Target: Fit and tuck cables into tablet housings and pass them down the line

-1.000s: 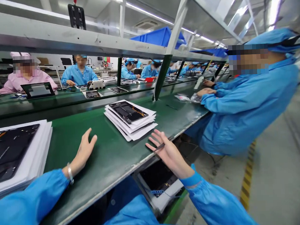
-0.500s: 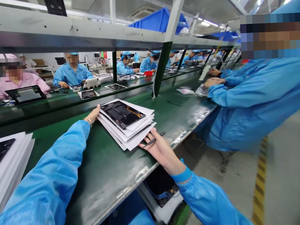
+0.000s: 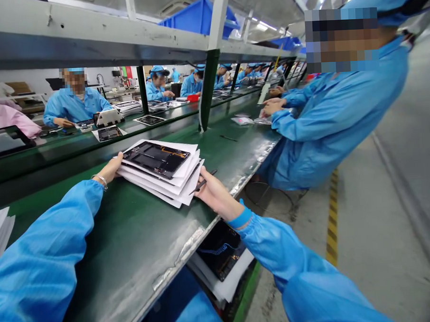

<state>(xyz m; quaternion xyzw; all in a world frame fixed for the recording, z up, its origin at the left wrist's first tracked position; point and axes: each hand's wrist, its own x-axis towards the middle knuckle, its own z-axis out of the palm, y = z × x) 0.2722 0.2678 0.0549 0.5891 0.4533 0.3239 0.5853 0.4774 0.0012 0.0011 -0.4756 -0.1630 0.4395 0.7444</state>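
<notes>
A stack of white sheets [image 3: 183, 194] with dark tablet panels between them lies on the green workbench. On top is an opened tablet housing [image 3: 156, 159], black inside with an orange flex cable. My left hand [image 3: 112, 169] grips the stack's left corner, thumb on top and the other fingers hidden. My right hand [image 3: 216, 195] is closed at the right edge of the stack, fingers partly hidden by the sheets. Slim black tweezers [image 3: 202, 183] lie across that hand, held by it and pointing down to the left.
More white sheets [image 3: 0, 232] stand at the left edge. Below the bench edge [image 3: 183, 252] is another tablet panel [image 3: 219, 255] on white sheets. A co-worker in blue [image 3: 327, 123] stands at the right. A green post [image 3: 209, 92] and overhead shelf [image 3: 99, 42] border the far side.
The view has swung right, so everything sits further left. The stack has turned slightly, and my right hand has closed in on its edge. Both hands stay on it.
</notes>
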